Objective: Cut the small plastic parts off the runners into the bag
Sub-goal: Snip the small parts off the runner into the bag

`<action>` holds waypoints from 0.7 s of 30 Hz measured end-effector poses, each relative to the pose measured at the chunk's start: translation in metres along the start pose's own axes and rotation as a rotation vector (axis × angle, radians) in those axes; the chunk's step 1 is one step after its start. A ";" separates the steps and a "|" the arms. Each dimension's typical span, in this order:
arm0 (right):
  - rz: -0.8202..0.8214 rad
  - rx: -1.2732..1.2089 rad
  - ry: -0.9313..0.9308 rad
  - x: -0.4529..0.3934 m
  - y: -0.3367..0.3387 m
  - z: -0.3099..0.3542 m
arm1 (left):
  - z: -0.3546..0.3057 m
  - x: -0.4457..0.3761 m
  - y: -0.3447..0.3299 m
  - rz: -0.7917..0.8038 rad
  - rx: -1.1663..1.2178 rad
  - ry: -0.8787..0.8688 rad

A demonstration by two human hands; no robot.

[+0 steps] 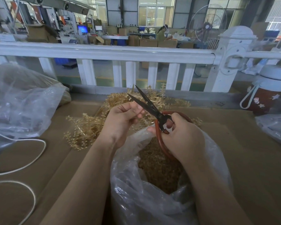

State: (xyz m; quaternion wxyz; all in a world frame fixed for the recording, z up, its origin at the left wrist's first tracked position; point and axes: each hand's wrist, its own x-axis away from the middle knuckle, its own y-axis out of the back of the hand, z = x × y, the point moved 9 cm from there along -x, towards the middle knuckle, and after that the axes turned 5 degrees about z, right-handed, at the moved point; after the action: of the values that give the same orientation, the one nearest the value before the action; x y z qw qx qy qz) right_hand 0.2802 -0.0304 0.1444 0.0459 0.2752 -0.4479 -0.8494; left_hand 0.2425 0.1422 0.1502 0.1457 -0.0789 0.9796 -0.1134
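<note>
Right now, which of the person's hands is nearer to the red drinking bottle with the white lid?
Right. The right hand grips the scissors above the bag, on the side toward the bottle; the left hand is farther away.

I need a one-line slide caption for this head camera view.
Right hand holds open scissors; left hand pinches a runner above the parts bag.

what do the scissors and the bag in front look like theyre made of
Scissors: dark, dull blades that look like unpolished metal; the looped handles are glossy reddish-brown, perhaps a coating. Bag: thin clear plastic film, crinkled and shiny, with the tan parts visible through it.
</note>
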 end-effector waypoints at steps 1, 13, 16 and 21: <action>-0.017 0.006 0.010 0.001 0.002 0.002 | 0.000 0.000 0.000 0.001 0.003 -0.001; -0.100 -0.009 0.046 0.005 0.011 0.006 | -0.006 0.000 0.000 0.016 -0.035 -0.039; -0.105 -0.010 0.058 0.004 0.010 0.005 | -0.007 0.001 0.001 0.007 -0.035 -0.039; -0.147 -0.013 0.077 0.005 0.011 0.006 | -0.006 0.001 0.004 -0.026 -0.011 -0.018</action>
State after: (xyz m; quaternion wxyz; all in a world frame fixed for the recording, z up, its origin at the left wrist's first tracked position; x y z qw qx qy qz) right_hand 0.2710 -0.0343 0.1531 0.0024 0.3396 -0.4188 -0.8422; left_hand 0.2390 0.1473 0.1540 0.1527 -0.0936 0.9778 -0.1091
